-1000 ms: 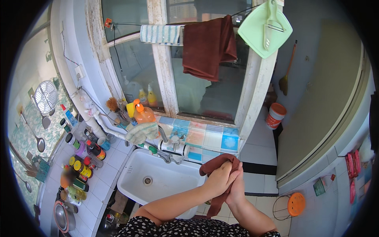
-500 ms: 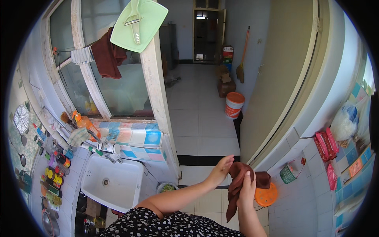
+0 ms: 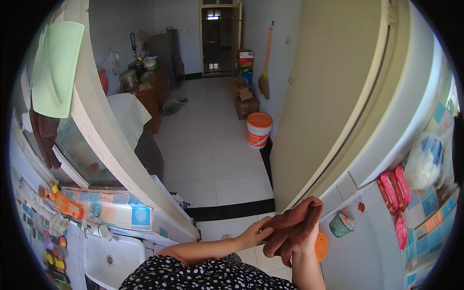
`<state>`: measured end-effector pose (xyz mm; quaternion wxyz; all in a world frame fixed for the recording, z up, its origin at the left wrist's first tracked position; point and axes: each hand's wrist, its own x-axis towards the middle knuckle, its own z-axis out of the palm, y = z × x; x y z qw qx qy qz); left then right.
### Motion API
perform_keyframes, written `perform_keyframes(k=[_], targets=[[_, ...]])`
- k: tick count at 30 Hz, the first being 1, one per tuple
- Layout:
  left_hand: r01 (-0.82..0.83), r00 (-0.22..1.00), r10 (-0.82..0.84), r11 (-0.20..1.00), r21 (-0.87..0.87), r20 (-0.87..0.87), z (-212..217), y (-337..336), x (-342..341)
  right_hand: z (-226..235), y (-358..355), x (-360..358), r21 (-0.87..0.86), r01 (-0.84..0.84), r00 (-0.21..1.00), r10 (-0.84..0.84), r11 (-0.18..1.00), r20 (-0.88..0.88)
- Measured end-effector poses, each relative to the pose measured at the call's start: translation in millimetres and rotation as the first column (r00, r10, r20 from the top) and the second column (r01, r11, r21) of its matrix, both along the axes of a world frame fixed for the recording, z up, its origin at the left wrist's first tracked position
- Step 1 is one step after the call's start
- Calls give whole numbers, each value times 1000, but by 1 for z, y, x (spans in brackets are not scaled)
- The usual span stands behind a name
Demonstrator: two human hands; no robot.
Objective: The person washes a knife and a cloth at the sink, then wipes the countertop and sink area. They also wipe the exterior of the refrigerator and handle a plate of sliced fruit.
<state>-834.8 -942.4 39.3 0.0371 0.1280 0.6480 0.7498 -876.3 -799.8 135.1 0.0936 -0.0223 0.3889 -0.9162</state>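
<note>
The person stands between the sink and the tiled wall, both hands raised in front of the chest around a reddish-brown cloth (image 3: 293, 226). The left hand (image 3: 254, 234) reaches in from the side and pinches the near edge of the cloth between thumb and fingers, closed on the fabric. The right hand (image 3: 308, 240) is mostly hidden under the cloth, which drapes over it in thick folds and hangs down past the wrist; the hand seems wrapped in the fabric, but I cannot tell how its fingers are curled. The cloth sits close to the lower edge of a beige door (image 3: 328, 96) and just left of a small green-and-white tub (image 3: 341, 224) mounted on the wall. An orange round disc (image 3: 321, 246) shows just behind the right wrist. On the far left a white sink (image 3: 104, 253) stands below a strip of coloured tiles, with an orange bottle (image 3: 65, 205) on the ledge above it. A pale green cutting board (image 3: 55, 67) hangs by the window frame over a second dark red cloth (image 3: 44, 135). Further off, an orange-lidded bucket (image 3: 258, 129) stands on the white floor tiles, and a broom (image 3: 265, 79) leans on the wall beyond it.
</note>
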Motion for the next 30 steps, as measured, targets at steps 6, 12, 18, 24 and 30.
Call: perform_keyframes(k=[6,12,18,24,30], targets=[[-123,979,22,852,509,201,78,-127,-118,-4,-99,-149,-155,-317,943,329,936,53],[-66,959,-169,647,759,228,83,-206,-184,-70,-199,-215,-147,-668,687,681,729,254],[-314,944,122,613,725,306,64,-302,-227,-66,-290,-296,9,-526,844,521,850,124],[-698,711,320,213,684,627,30,-351,-325,-32,-381,-341,632,-435,717,672,641,-187],[-730,671,356,168,662,650,27,-374,-449,-45,-468,-471,770,238,351,687,592,-636]])
